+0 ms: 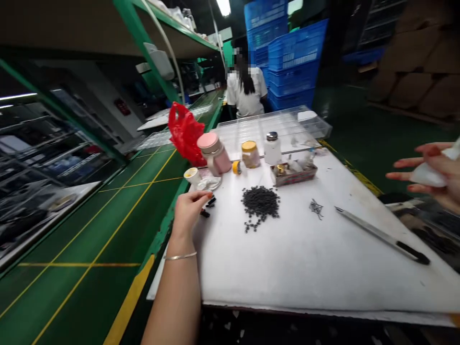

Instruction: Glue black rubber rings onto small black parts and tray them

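Note:
My left hand (189,211) is over the left side of the white tabletop (287,268), with thumb and fingertips pinched together. Small black pieces (210,203) lie right beside those fingertips; whatever is between them is too small to make out. Off the table's right edge, my right hand (436,175) has its fingers around a smooth whitish object (427,176), partly cut off and blurred. A heap of small black rings (260,201) lies mid-table. To its right are several thin metal pins (316,209) and a long slim tool with a black end (383,235).
Along the back stand a pink mug (221,160), a yellow-lidded jar (250,155), a silver-topped bottle (272,149) and a small filled box (294,175). A red bag (185,132) hangs near the green conveyor (118,211). Farther off are a co-worker (247,91) and blue crates (294,62).

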`<action>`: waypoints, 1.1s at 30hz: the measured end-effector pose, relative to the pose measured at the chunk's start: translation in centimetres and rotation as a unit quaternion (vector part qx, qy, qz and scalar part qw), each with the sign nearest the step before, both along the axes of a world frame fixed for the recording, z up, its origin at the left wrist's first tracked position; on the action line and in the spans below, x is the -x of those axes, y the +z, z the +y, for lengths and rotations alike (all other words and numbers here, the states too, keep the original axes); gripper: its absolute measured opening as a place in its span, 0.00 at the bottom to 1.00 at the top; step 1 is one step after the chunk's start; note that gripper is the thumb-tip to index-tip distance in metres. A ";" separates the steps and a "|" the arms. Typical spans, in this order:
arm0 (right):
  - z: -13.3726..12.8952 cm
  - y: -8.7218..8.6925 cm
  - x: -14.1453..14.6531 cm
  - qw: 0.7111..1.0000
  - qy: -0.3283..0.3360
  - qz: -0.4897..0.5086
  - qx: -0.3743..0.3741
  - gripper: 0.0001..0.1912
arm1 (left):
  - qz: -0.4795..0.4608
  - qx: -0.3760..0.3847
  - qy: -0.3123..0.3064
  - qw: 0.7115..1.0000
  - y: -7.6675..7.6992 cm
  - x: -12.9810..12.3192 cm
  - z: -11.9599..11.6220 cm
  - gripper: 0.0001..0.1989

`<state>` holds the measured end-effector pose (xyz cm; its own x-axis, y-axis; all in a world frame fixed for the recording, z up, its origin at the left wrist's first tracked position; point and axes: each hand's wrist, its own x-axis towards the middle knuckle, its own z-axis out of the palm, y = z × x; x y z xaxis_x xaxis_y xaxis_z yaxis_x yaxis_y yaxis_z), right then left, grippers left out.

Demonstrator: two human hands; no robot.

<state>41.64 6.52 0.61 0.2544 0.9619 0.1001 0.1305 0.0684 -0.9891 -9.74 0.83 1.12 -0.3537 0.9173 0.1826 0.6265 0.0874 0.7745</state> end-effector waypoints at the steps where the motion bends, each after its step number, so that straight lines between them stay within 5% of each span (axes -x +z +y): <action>1: -0.5 1.1 3.5 0.999 -0.012 0.025 0.035 0.10 | 0.066 0.059 -0.006 0.996 0.0 0.5 -0.1 0.10; 6: -2.2 4.1 17.1 0.977 0.183 0.091 0.059 0.14 | 0.163 0.165 -0.021 0.972 -0.3 2.4 -0.8 0.10; 11: -2.1 2.7 22.7 0.942 0.308 0.122 0.059 0.24 | 0.185 0.202 -0.056 0.960 -0.4 2.7 -1.3 0.09; 18: -2.3 -1.6 23.8 0.937 0.320 0.084 0.109 0.23 | 0.143 0.161 -0.126 0.968 0.1 0.9 -1.1 0.07; 22: -3.1 -1.1 23.7 0.934 0.349 0.016 0.076 0.19 | -0.015 0.073 -0.207 0.975 0.7 -1.9 -1.0 0.07; 28: -4.8 0.0 24.2 0.899 0.380 -0.205 -0.072 0.10 | -0.307 0.070 -0.278 0.907 0.6 -6.6 -1.9 0.14; 33: -5.4 -0.1 24.6 0.906 0.360 -0.186 -0.126 0.05 | -0.385 0.064 -0.276 0.878 0.1 -8.3 -2.4 0.12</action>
<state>17.03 1.12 0.53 -0.5257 0.7998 0.2896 0.2827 0.4854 -0.8273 -1.40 -1.58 1.23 0.1777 0.9835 -0.0328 -0.1040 0.0519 0.9932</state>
